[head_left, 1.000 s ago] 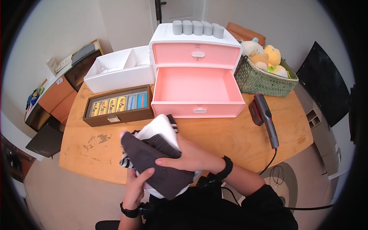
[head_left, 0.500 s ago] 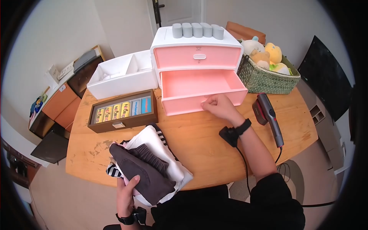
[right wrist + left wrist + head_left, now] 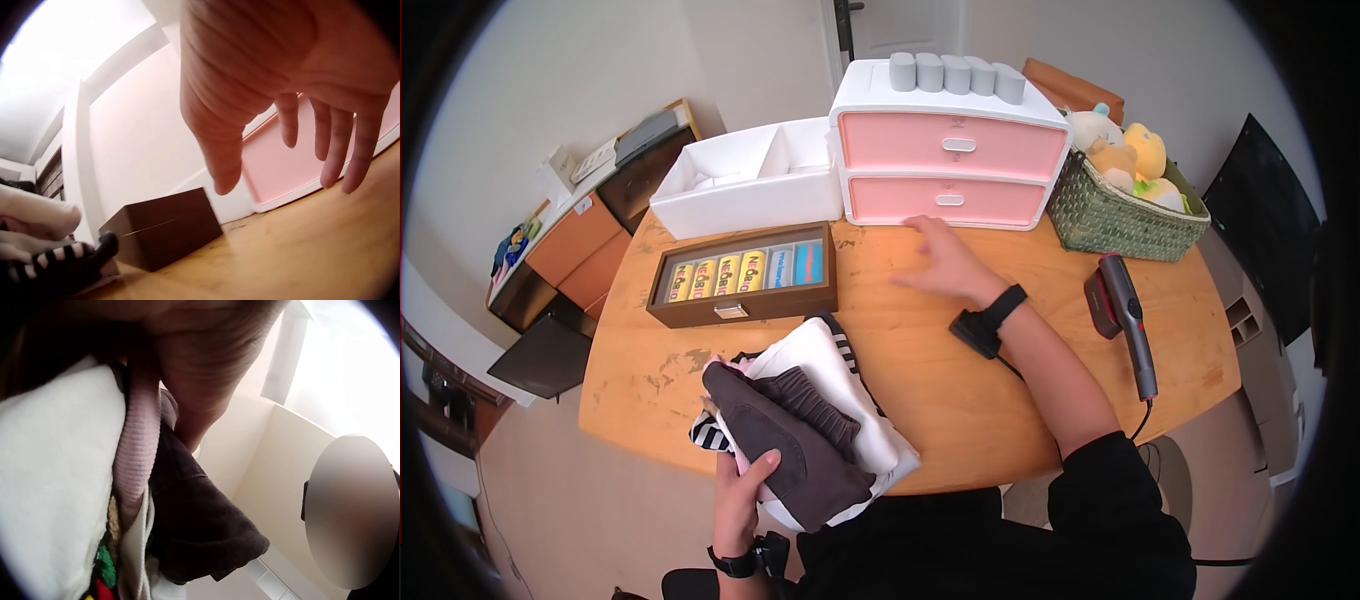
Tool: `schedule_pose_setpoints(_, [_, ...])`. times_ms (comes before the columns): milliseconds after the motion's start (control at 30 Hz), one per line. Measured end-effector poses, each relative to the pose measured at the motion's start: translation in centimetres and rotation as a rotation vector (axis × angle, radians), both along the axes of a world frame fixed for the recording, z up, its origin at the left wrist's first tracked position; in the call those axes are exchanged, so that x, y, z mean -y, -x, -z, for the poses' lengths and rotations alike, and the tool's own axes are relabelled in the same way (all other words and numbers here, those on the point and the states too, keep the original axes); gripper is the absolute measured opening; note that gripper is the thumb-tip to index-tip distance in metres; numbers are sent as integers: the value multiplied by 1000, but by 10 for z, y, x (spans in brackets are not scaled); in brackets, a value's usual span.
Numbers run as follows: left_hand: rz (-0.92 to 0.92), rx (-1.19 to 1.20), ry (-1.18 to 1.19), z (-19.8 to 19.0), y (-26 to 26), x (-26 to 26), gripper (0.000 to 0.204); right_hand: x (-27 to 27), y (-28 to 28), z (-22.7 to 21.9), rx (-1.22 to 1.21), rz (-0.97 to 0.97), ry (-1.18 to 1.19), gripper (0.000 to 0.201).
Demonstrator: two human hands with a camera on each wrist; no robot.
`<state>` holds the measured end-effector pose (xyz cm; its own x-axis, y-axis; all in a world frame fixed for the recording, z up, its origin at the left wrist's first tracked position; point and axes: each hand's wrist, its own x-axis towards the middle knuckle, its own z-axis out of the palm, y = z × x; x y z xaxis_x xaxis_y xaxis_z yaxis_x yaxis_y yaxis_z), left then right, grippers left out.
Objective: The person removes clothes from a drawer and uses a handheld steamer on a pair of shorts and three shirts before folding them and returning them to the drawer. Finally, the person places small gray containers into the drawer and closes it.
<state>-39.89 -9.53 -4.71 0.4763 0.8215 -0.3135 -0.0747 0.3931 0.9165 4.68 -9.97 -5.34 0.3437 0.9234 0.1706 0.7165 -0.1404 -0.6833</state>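
Note:
My left hand (image 3: pixel 740 490) grips a stack of folded clothes at the table's front edge, thumb on top and fingers underneath. Uppermost lies a dark grey garment (image 3: pixel 785 450) with a ribbed band, over a white one (image 3: pixel 865 420); black-and-white striped cloth (image 3: pixel 710 432) pokes out at the side. A pink ribbed edge (image 3: pixel 139 440) shows between layers in the left wrist view. My right hand (image 3: pixel 945 265) hovers over the table just in front of the drawer cabinet (image 3: pixel 1055 150), fingers spread and holding nothing. Both pink drawers, the upper (image 3: pixel 900 145) and the lower (image 3: pixel 900 205), are closed.
Left of the cabinet stand a white divided bin (image 3: pixel 740 205) and a brown glass-lidded box (image 3: pixel 785 305) of small packs. Several grey containers (image 3: pixel 955 75) line the cabinet top. To the right are a green woven basket (image 3: pixel 1115 215) of plush toys and a corded handheld steamer (image 3: pixel 1135 330).
The lower drawer, open before, is now closed. My right hand left the clothes, touched the drawer front and then came off it. The left hand keeps holding the stack.

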Motion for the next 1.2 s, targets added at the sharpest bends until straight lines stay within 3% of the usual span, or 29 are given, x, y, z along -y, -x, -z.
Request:
schedule_pose_setpoints(67, [12,-15,8,-2,0,-1,69,-18,32,-9,100,-175,-127,113])
schedule_pose_setpoints(167, [25,-41,-15,-1,2,0,69,-60,57,-16,136,-267,-205,118])
schedule_pose_setpoints(267, [29,-23,-26,1,3,0,68,-97,70,-14,214,-341,-100,125])
schedule_pose_setpoints(300, [19,-12,-28,3,3,1,68,-101,73,-12,226,-306,26,128])
schedule_pose_setpoints(400, [-6,29,42,1,-1,1,72,-108,82,-17,186,-287,61,126])
schedule_pose_setpoints(767, [7,-11,84,4,3,-2,71,-146,106,-21,166,-203,80,119])
schedule_pose_setpoints(967, [7,11,-24,12,2,-1,66,-157,106,-22,195,-162,88,116])
schedule_pose_setpoints(1200, [8,19,60,5,2,-1,72,-165,109,-20,173,-95,78,113])
